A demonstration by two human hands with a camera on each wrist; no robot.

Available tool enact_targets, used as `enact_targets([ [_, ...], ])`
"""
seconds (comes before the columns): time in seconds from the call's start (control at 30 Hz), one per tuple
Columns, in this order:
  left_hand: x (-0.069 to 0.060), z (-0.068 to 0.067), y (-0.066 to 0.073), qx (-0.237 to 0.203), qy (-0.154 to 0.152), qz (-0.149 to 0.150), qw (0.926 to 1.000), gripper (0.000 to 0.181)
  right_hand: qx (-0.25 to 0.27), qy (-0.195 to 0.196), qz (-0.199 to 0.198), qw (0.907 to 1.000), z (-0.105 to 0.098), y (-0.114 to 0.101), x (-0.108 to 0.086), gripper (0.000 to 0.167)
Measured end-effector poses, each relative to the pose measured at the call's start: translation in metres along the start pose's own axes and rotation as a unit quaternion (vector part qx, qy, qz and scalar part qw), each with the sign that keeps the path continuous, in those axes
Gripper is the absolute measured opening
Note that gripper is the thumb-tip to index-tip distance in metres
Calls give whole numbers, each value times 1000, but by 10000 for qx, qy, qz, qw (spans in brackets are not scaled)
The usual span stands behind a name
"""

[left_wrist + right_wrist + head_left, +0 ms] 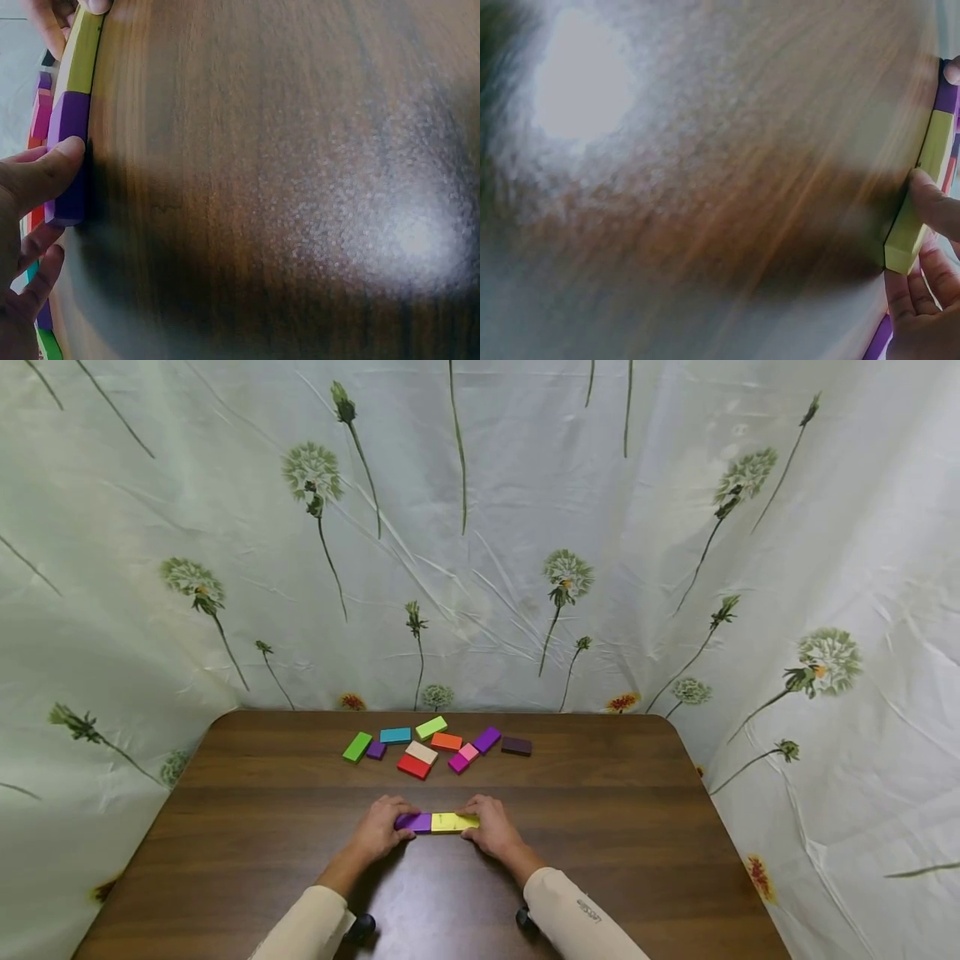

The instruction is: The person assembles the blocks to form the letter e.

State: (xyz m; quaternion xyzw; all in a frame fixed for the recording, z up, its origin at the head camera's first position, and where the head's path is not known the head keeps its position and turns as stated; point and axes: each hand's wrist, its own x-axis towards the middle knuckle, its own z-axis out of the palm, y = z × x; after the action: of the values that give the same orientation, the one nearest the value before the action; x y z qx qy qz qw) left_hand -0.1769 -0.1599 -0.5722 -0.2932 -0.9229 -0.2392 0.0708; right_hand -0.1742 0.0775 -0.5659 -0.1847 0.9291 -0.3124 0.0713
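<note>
A purple block (420,823) and a yellow block (450,823) lie end to end on the table, their short ends touching. My left hand (381,828) grips the purple block at its outer end, thumb on the near side and fingers on the far side. On the other end, my right hand (491,828) holds the yellow block in the same way. The left wrist view shows the thumb pressed against the purple block (71,112). In the right wrist view the thumb lies on the side of the yellow block (934,150).
Behind the hands lie several loose blocks, among them a green block (357,747), a blue block (395,735), a red block (414,766), an orange block (447,742) and a dark brown block (516,746). A flowered curtain (495,568) hangs beyond the wooden table (285,793).
</note>
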Motion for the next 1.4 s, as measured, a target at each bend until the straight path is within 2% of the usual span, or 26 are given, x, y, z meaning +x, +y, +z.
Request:
enact_targets([
  [0.2, 3, 0, -1, 81, -193, -99, 9997, 29, 86, 57, -19, 9999, 0, 3, 0, 30],
  [0.5, 0, 3, -3, 178, -215, 12, 9996, 28, 112, 81, -11, 9999, 4, 5, -1, 30],
  [0.77, 2, 0, 1, 288, -279, -103, 9991, 27, 161, 162, -115, 9997, 4, 6, -2, 31],
  [0.97, 2, 1, -1, 275, -130, -34, 9995, 28, 258, 127, 28, 9996, 3, 5, -2, 31],
  [1.1, 2, 2, -1, 215, -32, -11, 9998, 29, 274, 193, -54, 9994, 4, 6, -2, 30],
  [1.3, 2, 2, -2, 162, -125, -130, 9997, 29, 224, 251, -175, 9993, 4, 7, -3, 30],
  [1.4, 3, 1, -4, 196, -190, -125, 9995, 29, 261, 205, -105, 9994, 3, 7, -1, 30],
])
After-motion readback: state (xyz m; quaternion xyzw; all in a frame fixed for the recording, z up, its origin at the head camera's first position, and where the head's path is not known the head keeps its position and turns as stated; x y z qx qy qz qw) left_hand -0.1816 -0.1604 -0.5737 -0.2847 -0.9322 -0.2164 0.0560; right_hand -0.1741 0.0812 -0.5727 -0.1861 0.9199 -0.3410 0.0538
